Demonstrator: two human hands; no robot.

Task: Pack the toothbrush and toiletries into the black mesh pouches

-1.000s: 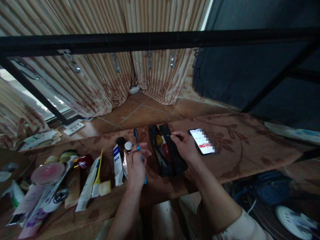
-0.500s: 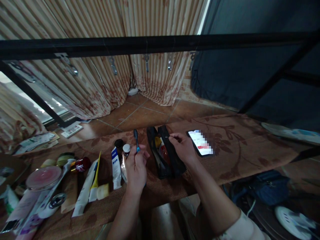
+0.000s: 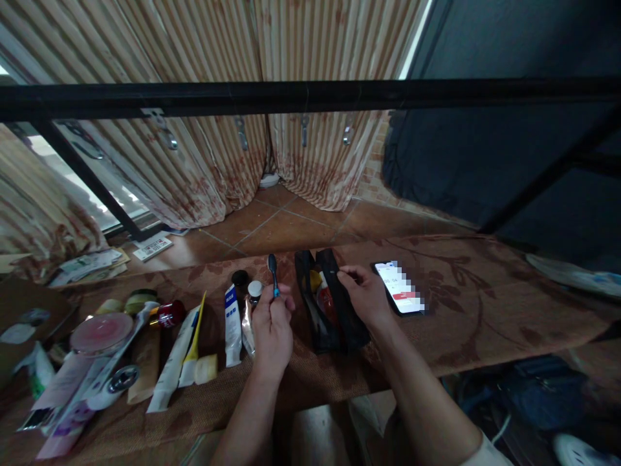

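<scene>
My left hand [image 3: 274, 323] is closed round a dark toothbrush [image 3: 273, 272] with a blue part on its handle, its head pointing up and away. A black pouch [image 3: 349, 323] lies open on the cloth, with a yellow item and a red item [image 3: 326, 303] inside. My right hand [image 3: 366, 292] grips the right edge of the pouch's opening between thumb and fingers. Just left of my left hand lie a blue-and-white tube [image 3: 233, 330], a silver tube [image 3: 248, 327] with a white cap and a small dark round lid [image 3: 239, 278].
A phone [image 3: 398, 288] with a lit screen lies right of the pouch. Tubes, a pink-lidded jar [image 3: 101, 332], a red jar [image 3: 169, 314] and a yellow brush-like item [image 3: 195, 346] crowd the left of the brown cloth [image 3: 466, 304]. A black bar [image 3: 339, 96] crosses beyond the table.
The whole view has shifted slightly, so everything appears a little further right. My left hand still holds the toothbrush and my right hand stays at the pouch's edge.
</scene>
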